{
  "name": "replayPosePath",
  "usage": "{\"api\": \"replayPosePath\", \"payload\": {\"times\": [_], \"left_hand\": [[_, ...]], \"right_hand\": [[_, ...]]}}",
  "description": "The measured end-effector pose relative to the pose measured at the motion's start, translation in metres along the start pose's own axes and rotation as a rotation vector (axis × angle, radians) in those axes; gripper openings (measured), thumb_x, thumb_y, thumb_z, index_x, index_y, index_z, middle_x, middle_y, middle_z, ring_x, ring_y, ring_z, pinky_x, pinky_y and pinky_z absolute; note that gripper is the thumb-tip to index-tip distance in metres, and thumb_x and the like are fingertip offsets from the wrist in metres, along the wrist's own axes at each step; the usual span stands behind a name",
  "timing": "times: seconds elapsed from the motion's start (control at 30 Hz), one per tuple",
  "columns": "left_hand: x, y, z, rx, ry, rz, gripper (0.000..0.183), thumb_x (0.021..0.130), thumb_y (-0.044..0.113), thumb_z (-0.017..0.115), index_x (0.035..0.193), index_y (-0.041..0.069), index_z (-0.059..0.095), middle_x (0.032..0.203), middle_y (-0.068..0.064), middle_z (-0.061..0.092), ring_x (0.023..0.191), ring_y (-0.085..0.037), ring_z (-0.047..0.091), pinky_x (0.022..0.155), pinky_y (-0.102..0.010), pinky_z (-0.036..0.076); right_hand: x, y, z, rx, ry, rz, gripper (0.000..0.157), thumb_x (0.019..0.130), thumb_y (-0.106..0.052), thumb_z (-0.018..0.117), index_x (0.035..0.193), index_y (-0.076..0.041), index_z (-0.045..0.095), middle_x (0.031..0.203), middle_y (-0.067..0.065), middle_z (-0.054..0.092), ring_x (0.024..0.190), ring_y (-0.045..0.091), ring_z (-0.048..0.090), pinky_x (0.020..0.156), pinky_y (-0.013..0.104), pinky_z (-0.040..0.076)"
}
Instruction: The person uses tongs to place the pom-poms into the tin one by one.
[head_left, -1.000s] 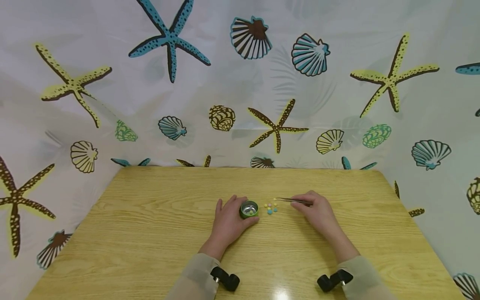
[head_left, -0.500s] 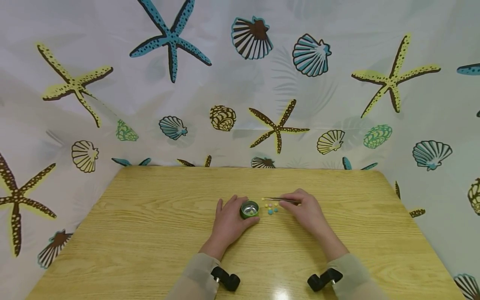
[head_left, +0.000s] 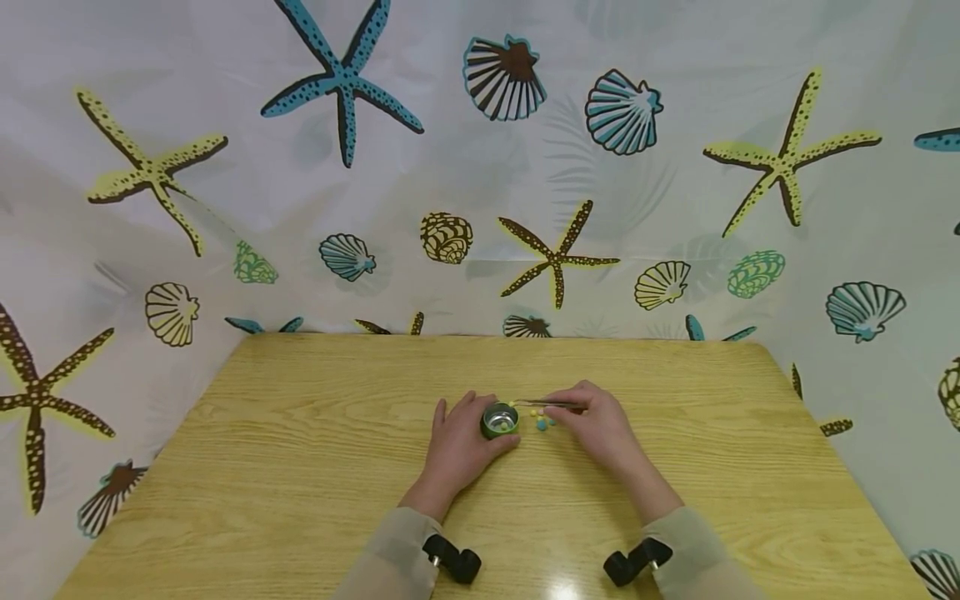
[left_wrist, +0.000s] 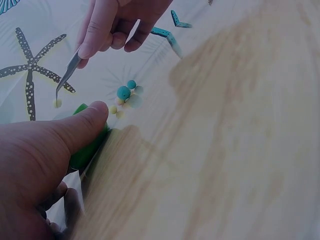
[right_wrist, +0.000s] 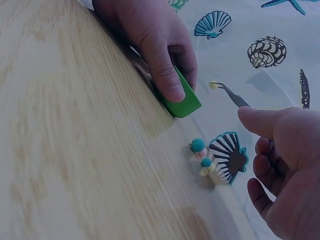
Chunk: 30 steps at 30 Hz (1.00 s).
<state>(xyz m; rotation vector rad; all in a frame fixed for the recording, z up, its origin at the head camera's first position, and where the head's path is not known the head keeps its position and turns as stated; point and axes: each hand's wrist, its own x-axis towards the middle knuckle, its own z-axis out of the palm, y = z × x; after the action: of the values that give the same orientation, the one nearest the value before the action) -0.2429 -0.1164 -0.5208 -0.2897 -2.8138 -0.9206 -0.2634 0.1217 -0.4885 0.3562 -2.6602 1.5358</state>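
My left hand (head_left: pixel 459 442) grips a small green tin (right_wrist: pixel 187 105) with a silvery inside, its thumb on the near side. A yellowish bead (head_left: pixel 504 426) lies inside the tin in the head view. My right hand (head_left: pixel 602 427) pinches metal tweezers (right_wrist: pixel 235 97) between thumb and fingers. At their bent tip is a yellow bead (right_wrist: pixel 214 85), just above the tin's far right rim in the head view. Between the hands lies a small group of beads, among them a larger blue bead (head_left: pixel 542 425), a smaller blue bead (right_wrist: pixel 206 162) and a yellow bead (left_wrist: pixel 113 109).
Everything stands on a wooden table (head_left: pixel 315 467). Behind and beside it hangs a pale cloth (head_left: pixel 390 192) printed with starfish and shells. A black camera mount (head_left: pixel 452 559) is strapped to the left wrist, another black mount (head_left: pixel 637 562) to the right.
My right hand has moved left, carrying the tweezers and yellow bead from the right of the bead group over to the tin. My left hand and the tin have stayed put.
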Motion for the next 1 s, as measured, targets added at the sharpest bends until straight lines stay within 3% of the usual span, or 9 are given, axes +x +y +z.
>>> {"api": "replayPosePath", "payload": {"times": [1.0], "left_hand": [[0.0001,-0.0006,0.0007,0.009,0.003,0.004,0.074,0.094,0.045,0.090,0.150,0.005,0.065,0.151,-0.016,0.066,0.154,-0.040,0.047,0.132,-0.069,0.013]], "right_hand": [[-0.0002,0.0005,0.0096,-0.038,-0.026,-0.034,0.015,0.100,-0.020,0.086,0.115,-0.019,0.089,0.097,-0.005,0.067,0.087,0.016,0.059,0.078,0.034,0.050]]}}
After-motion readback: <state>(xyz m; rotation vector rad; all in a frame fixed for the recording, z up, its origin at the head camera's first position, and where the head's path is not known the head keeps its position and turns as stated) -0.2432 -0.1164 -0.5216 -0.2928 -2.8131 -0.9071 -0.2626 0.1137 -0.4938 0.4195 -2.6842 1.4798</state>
